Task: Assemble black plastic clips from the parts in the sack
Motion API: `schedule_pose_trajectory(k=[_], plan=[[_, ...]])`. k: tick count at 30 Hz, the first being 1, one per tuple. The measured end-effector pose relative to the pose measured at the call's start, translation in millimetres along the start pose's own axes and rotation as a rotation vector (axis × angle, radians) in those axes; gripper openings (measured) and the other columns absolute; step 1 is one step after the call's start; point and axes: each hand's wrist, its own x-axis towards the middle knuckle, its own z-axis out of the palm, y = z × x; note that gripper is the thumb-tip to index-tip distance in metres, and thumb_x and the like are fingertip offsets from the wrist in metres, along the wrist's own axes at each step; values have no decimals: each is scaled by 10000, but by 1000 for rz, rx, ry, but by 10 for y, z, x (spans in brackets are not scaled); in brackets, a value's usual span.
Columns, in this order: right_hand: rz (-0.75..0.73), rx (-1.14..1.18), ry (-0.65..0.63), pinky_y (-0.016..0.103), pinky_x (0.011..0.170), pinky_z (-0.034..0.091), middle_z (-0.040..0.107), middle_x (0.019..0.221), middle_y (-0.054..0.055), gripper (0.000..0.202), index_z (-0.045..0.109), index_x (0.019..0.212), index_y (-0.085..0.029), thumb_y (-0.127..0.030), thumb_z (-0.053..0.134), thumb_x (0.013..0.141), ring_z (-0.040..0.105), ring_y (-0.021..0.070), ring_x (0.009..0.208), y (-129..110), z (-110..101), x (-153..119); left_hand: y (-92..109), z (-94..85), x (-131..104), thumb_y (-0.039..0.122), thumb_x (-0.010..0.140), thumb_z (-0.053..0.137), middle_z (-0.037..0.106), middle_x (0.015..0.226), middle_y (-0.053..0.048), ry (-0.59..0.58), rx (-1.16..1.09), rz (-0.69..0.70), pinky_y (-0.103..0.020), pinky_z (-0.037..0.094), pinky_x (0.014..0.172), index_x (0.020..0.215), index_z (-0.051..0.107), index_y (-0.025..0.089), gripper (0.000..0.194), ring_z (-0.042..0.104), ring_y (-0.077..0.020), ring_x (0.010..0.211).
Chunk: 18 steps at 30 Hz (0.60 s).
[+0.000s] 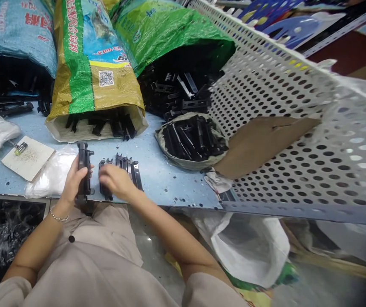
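Note:
My left hand (74, 181) is closed around a long black plastic part (83, 170), held upright at the table's front edge, with the thumb across its face. Just to the right, my right hand (115, 181) is over a black plastic piece (105, 189) on the table. Its fingers are curled and slightly blurred; whether they grip that piece is hidden. Beside that hand, several similar black parts (134, 172) lie side by side, partly covered by it.
Woven sacks, blue (19, 34), yellow-green (70, 85) and green (170, 34), spill black parts at the back. A round bag (189, 162) holds more. Clear plastic bags (53, 172) and a white tile (27, 160) lie left. A perforated white panel (281, 98) borders the right.

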Motion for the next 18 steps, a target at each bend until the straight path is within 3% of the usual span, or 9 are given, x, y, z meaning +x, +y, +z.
schedule_pose_trajectory(k=[2, 4, 7, 9, 11, 12, 14, 16, 18], plan=[[-217, -187, 2, 301, 629, 334, 593, 794, 68, 474, 573, 893, -139, -516, 327, 1039, 499, 175, 715, -118, 87, -175, 32, -9, 27, 409, 860, 617, 629, 1022, -80, 5, -20, -3, -238, 510, 740, 1301, 504, 153, 522, 604, -138, 828], [-333, -292, 1, 311, 604, 304, 559, 730, 59, 445, 559, 807, -141, -453, 350, 1047, 455, 172, 668, -167, 162, -299, 34, -37, 51, 419, 865, 599, 648, 949, -71, -16, 1, -34, -241, 510, 702, 1289, 515, 151, 509, 613, -146, 791], [-306, -267, -112, 300, 608, 308, 546, 716, 43, 456, 550, 771, -154, -425, 323, 1058, 449, 155, 649, -18, 137, -272, -102, -147, 118, 446, 902, 540, 677, 1035, -95, 31, 148, -48, -320, 534, 839, 1328, 514, 161, 514, 653, -209, 953], [-86, -258, -158, 279, 660, 346, 581, 797, 47, 412, 593, 861, -155, -413, 340, 1057, 501, 152, 727, 235, 23, -80, -312, -235, 191, 416, 923, 509, 616, 1276, -111, 107, 328, 26, -391, 432, 1075, 1360, 521, 173, 501, 566, -249, 1224], [314, -339, -46, 277, 793, 389, 603, 965, 81, 328, 617, 1016, -140, -377, 391, 1044, 539, 176, 907, 567, -111, 221, -584, -283, 268, 354, 929, 489, 475, 1470, -102, 135, 505, 85, -410, 243, 1214, 1419, 487, 169, 524, 381, -253, 1415], [425, -377, 15, 311, 869, 392, 580, 1090, 127, 331, 592, 1139, -109, -352, 386, 1046, 528, 208, 1016, 742, -168, 390, -722, -284, 301, 325, 932, 472, 418, 1517, -103, 127, 566, 85, -417, 191, 1233, 1454, 451, 160, 548, 324, -249, 1450], [581, -417, 77, 391, 900, 407, 495, 1239, 226, 443, 492, 1304, -40, -378, 442, 1022, 507, 280, 1109, 1062, -248, 709, -951, -248, 351, 264, 932, 437, 351, 1557, -115, 105, 660, 97, -438, 162, 1241, 1490, 402, 141, 572, 283, -244, 1471], [686, -404, 49, 405, 896, 421, 533, 1178, 245, 422, 516, 1233, -10, -357, 514, 994, 545, 287, 1079, 1288, -305, 937, -1073, -203, 373, 208, 919, 413, 315, 1572, -131, 93, 739, 157, -454, 172, 1238, 1478, 420, 124, 565, 274, -247, 1475], [752, -364, 10, 385, 890, 435, 595, 1088, 221, 326, 553, 1133, -24, -315, 522, 989, 588, 261, 1018, 1382, -373, 1022, -1073, -187, 364, 184, 903, 416, 309, 1571, -149, 91, 792, 213, -462, 185, 1234, 1445, 464, 110, 548, 272, -255, 1475]])
